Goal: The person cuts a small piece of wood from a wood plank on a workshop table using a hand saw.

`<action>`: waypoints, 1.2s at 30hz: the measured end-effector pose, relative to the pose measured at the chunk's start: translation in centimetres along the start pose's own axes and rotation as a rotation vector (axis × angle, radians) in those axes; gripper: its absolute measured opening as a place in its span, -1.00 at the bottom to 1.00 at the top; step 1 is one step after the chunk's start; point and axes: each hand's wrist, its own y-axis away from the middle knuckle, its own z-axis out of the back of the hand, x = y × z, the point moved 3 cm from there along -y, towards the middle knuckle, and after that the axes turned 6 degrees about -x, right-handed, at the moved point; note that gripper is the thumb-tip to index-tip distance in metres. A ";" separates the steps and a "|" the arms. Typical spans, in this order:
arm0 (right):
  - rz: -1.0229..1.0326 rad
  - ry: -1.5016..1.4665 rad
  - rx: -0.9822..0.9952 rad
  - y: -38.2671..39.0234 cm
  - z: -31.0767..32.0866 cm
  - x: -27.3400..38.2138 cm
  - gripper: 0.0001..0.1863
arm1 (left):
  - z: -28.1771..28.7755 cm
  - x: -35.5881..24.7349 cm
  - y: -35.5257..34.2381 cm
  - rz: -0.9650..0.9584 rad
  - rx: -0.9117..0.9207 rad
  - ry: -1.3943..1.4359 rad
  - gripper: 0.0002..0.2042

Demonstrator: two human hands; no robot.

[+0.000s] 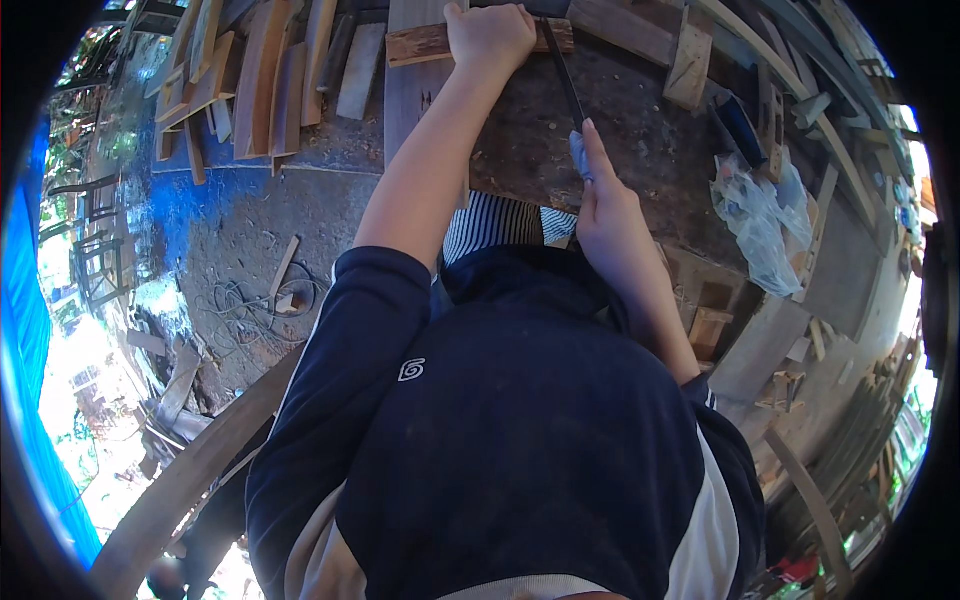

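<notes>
At the top centre my left hand has its fingers wrapped over a rough brown wooden piece, which lies across a pale board on the dark work surface. In my right hand is the handle of a long, narrow dark blade; the handle has a pale blue wrapping. The blade points up to the wooden piece, its upper part crossing it just right of my left hand. My left fingertips are partly hidden.
Several cut boards lie at the upper left. Right of the blade are wood offcuts, a dark narrow container and a crumpled plastic bag. A loose cord lies at left. A curved timber crosses the lower left.
</notes>
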 end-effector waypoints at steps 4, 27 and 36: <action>0.125 0.028 0.025 -0.2 -0.9 0.4 -0.19 | -0.6 0.3 -0.1 0.010 -0.049 0.017 -0.49; -0.024 0.028 -0.023 -4.7 -3.0 -1.7 -0.17 | -0.9 -0.3 0.2 -0.068 0.000 -0.021 -0.51; -0.029 -0.037 -0.030 -7.2 -3.8 -1.0 -0.16 | -1.1 -0.2 -0.1 -0.045 0.005 0.001 -0.50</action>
